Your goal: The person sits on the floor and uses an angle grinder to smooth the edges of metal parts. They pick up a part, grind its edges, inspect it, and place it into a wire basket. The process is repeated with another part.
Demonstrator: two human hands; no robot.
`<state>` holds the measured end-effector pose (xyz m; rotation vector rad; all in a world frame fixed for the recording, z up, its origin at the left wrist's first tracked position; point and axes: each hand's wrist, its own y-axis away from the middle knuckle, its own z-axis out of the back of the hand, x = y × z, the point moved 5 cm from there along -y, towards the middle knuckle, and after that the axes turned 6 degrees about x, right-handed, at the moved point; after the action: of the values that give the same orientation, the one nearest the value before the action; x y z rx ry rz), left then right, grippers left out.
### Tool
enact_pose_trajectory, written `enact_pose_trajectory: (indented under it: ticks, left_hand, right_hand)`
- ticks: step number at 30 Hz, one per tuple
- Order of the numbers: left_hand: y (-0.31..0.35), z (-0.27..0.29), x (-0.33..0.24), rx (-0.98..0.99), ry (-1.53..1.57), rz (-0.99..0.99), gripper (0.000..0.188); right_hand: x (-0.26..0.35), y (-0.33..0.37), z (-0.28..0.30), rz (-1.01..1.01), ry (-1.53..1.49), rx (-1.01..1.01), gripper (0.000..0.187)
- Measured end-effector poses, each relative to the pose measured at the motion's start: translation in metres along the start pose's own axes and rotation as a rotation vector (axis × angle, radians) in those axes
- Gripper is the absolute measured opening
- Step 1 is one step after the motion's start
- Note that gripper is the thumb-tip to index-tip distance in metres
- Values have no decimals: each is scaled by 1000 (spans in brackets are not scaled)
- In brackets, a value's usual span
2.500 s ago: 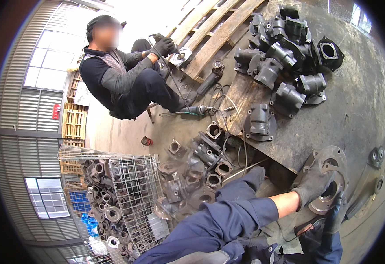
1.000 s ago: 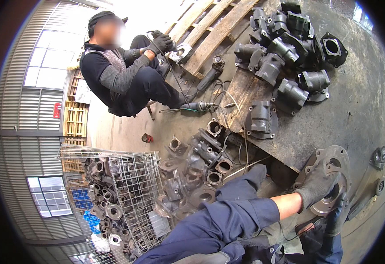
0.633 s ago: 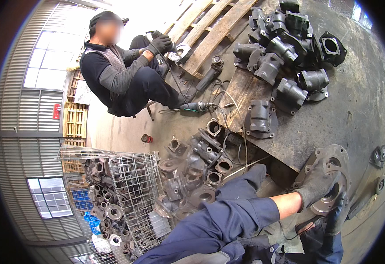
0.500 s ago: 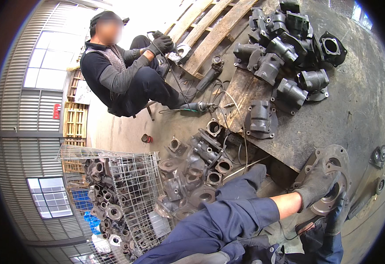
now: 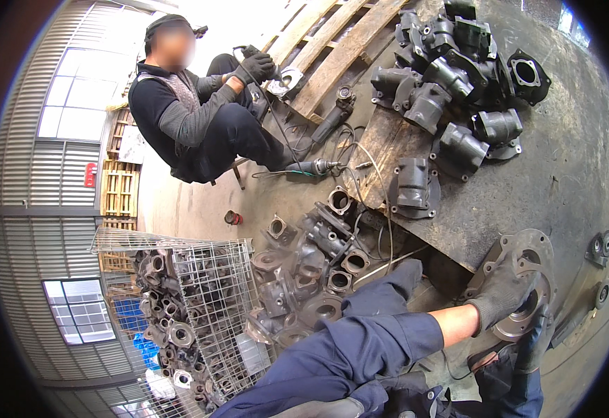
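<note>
A broad, flat metal flange casting (image 5: 540, 252) with bolt holes and a round central opening stands at the lower right, by the edge of the dark work surface. My left hand (image 5: 505, 298), in a grey work glove, reaches across its face with the fingers curled toward the opening, gripping it. At the casting's lower rim is my right hand (image 5: 535, 340), also gloved, its fingers closed against the edge. Part of the right hand's grip is hidden by the casting and the sleeve.
Black pump-like housings (image 5: 450, 76) are piled on the dark surface (image 5: 527, 188). Rough castings (image 5: 304, 279) lie on the floor beside my leg, near a wire cage (image 5: 214, 279) full of parts. An angle grinder (image 5: 333, 115) and cables lie near a co-worker (image 5: 200, 118) holding a tool.
</note>
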<state>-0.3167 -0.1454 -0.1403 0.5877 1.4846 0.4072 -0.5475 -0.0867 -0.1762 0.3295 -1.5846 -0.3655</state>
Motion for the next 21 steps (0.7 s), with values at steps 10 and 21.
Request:
enact_pose_trajectory:
  ticks: [10, 21]
  left_hand:
    - [-1, 0, -2, 36, 14, 4, 81]
    - [1, 1, -2, 26, -39, 31, 79]
  right_hand:
    - [3, -1, -3, -4, -14, 45, 35]
    - [8, 3, -7, 4, 45, -32, 34]
